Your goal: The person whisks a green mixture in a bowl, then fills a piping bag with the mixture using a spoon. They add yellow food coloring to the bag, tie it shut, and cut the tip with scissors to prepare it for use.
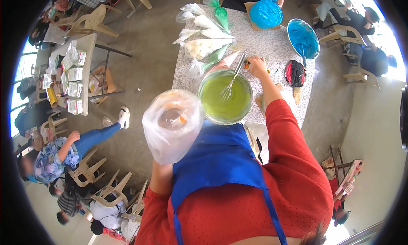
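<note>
My left hand is hidden inside a clear plastic piping bag [172, 122] whose rim is folded down over it; only the forearm shows below. The bag is held open and upright, with a smear of orange inside. Just right of it, a glass bowl of green cream [225, 101] stands at the near edge of the speckled table [272, 49], a metal whisk [233, 81] leaning in it. My right hand [256, 63] reaches past the bowl and rests on the table by the whisk's handle, fingers curled over small orange and green bits.
Filled piping bags [208, 39], white and green, lie at the table's far left. A bowl of blue cream [302, 38], a blue-coated cake [265, 13] and a black-and-red piece [294, 73] sit to the right. People on plastic chairs and a packet-covered table [74, 75] are on the left.
</note>
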`<action>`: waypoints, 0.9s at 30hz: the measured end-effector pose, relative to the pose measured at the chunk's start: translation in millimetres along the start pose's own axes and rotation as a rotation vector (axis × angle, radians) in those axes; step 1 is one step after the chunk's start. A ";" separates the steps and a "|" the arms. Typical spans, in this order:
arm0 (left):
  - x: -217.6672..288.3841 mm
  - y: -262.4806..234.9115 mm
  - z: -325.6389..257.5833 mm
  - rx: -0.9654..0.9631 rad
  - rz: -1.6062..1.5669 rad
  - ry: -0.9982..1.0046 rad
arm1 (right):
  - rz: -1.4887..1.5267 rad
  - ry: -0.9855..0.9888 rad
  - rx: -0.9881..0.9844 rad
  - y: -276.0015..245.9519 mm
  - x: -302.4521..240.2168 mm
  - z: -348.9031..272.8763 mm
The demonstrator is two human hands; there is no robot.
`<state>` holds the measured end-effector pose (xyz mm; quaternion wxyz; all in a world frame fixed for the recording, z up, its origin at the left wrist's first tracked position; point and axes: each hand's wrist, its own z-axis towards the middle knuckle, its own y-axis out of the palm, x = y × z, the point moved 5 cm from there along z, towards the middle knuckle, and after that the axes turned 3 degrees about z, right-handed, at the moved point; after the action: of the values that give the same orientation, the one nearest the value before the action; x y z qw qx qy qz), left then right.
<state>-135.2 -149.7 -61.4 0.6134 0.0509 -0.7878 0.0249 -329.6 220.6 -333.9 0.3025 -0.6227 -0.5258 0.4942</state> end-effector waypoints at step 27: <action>135.4 267.6 -5.6 -0.569 -0.186 0.234 | 0.816 -0.394 0.694 -298.4 -119.9 -351.8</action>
<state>-192.3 110.1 77.4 0.6890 -0.0542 -0.6793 -0.2468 -102.4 235.3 84.7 0.1702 -0.5354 -0.0959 0.8217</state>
